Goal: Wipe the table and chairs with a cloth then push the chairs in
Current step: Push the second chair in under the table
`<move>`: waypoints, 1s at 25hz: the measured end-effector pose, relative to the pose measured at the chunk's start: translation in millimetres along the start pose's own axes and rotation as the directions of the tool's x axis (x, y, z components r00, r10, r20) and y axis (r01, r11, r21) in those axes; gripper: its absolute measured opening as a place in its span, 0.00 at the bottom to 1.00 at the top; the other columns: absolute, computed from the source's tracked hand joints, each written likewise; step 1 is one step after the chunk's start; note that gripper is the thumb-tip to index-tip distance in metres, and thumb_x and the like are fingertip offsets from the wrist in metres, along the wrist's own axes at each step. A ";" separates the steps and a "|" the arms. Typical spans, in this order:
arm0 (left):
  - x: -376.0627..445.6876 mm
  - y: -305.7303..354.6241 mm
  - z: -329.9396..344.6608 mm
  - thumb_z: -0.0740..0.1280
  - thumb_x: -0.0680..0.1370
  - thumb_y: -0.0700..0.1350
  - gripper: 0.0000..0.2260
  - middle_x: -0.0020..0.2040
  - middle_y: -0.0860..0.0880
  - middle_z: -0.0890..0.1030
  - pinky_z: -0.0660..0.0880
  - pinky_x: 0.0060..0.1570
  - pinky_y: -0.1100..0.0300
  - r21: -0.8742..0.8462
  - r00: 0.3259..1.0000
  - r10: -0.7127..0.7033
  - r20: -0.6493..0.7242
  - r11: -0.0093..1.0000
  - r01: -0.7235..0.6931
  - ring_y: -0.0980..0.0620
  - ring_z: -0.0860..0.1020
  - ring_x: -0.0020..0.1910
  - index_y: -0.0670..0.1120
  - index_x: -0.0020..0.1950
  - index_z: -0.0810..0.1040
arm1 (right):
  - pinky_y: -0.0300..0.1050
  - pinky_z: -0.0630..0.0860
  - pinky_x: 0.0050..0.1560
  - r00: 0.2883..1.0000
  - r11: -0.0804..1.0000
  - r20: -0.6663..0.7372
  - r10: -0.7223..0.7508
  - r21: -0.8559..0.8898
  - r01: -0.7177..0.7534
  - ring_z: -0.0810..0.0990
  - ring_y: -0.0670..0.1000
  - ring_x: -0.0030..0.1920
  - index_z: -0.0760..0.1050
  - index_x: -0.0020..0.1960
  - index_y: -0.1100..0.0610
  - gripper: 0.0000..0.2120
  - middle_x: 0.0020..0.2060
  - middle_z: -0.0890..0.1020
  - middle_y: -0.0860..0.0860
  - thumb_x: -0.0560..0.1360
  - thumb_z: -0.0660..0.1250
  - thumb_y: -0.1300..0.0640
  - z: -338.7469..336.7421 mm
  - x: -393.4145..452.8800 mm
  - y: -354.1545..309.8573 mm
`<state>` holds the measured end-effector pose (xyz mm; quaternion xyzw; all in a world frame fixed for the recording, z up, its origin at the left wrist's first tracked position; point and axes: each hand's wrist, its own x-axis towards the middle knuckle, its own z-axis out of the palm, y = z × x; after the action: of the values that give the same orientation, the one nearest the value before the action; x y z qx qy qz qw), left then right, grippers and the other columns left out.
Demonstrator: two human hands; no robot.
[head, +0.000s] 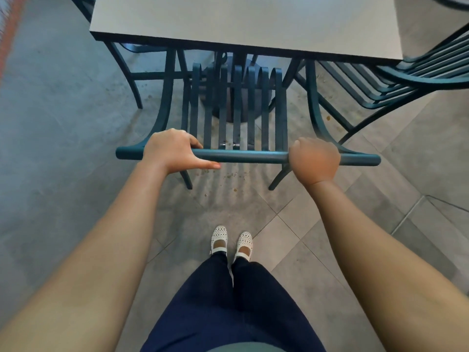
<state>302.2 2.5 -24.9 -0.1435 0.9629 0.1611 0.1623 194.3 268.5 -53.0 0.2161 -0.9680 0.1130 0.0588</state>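
Left grip: the left hand (172,151) curls over the top rail (243,156) of a dark teal metal chair (236,118), fingers wrapped over the far side, thumb stretched flat along the near side of the rail.
Right grip: the right hand (314,160) closes in a fist round the same rail, knuckles up, towards the rail's right end.
Between the grips: a bare stretch of rail, with the chair's slatted back dropping away just beyond it.
Chair: upright, its back facing the person, its seat slats running forward from the grips and ending under the near edge of the counter (246,19).
Counter: pale, square-cornered top with a dark edge, well beyond both grips; its round dark pedestal base (236,97) shows through the chair slats.
Beyond the left grip: part of a second teal chair (132,72), tucked under the counter's left corner.
Beyond and right of the right grip: a third teal chair (406,80) with a slatted seat, angled at the counter's right corner.
Floor (317,224): grey tiles, with small brown crumbs scattered beneath the held chair.
Below the grips: both bare forearms reach forward; dark blue trousers (233,301) and white perforated shoes (231,241) stand on the tiles, just behind the chair.
Cloth: not visible in this view.
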 end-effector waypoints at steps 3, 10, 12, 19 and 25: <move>4.3 4.3 -5.1 0.64 0.59 0.75 0.39 0.53 0.54 0.81 0.77 0.47 0.55 -0.106 0.979 -0.058 0.197 0.991 0.080 0.53 0.78 0.51 0.53 0.62 0.77 | 0.42 0.62 0.34 1.000 1.000 -0.012 0.007 0.011 -0.007 0.67 0.49 0.28 0.70 0.30 0.56 0.18 0.25 0.69 0.48 0.76 0.52 0.53 1.2 -1.0 -1.8; 28.8 77.4 7.8 0.68 0.67 0.68 0.39 0.71 0.48 0.67 0.69 0.62 0.51 -0.211 0.957 0.074 0.280 0.977 -0.014 0.48 0.68 0.67 0.51 0.73 0.64 | 0.41 0.62 0.38 1.000 0.998 -0.005 -0.016 0.053 0.016 0.73 0.48 0.33 0.77 0.36 0.56 0.17 0.30 0.78 0.48 0.76 0.54 0.50 1.2 -0.3 2.9; 36.5 97.4 10.8 0.66 0.68 0.68 0.39 0.71 0.48 0.66 0.69 0.62 0.53 -0.203 0.943 0.100 0.316 0.978 -0.036 0.49 0.68 0.67 0.51 0.73 0.63 | 0.40 0.64 0.37 0.998 0.995 0.061 -0.022 0.098 0.016 0.76 0.49 0.36 0.79 0.44 0.55 0.15 0.38 0.80 0.48 0.76 0.56 0.49 -1.9 1.9 3.4; 59.2 173.8 13.0 0.55 0.71 0.71 0.38 0.78 0.47 0.51 0.60 0.69 0.51 -0.109 0.892 0.038 0.451 0.994 0.013 0.46 0.61 0.73 0.53 0.76 0.56 | 0.56 0.66 0.64 0.899 0.973 0.437 0.018 0.200 -0.117 0.67 0.54 0.68 0.66 0.70 0.48 0.20 0.73 0.62 0.53 0.81 0.52 0.44 -28.0 21.4 42.2; 83.3 262.3 36.6 0.48 0.63 0.75 0.45 0.77 0.47 0.36 0.47 0.71 0.39 -0.045 0.860 0.015 0.511 0.999 0.009 0.42 0.44 0.76 0.60 0.76 0.40 | 0.63 0.46 0.72 0.777 0.988 0.624 0.076 0.059 -0.144 0.43 0.59 0.76 0.42 0.76 0.42 0.29 0.76 0.39 0.54 0.79 0.46 0.37 -45.2 31.0 143.6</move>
<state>150.3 234.7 -18.4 -0.0980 0.8817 0.2157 0.4079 107.4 393.5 -32.0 0.1868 -0.9373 0.0890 -0.2804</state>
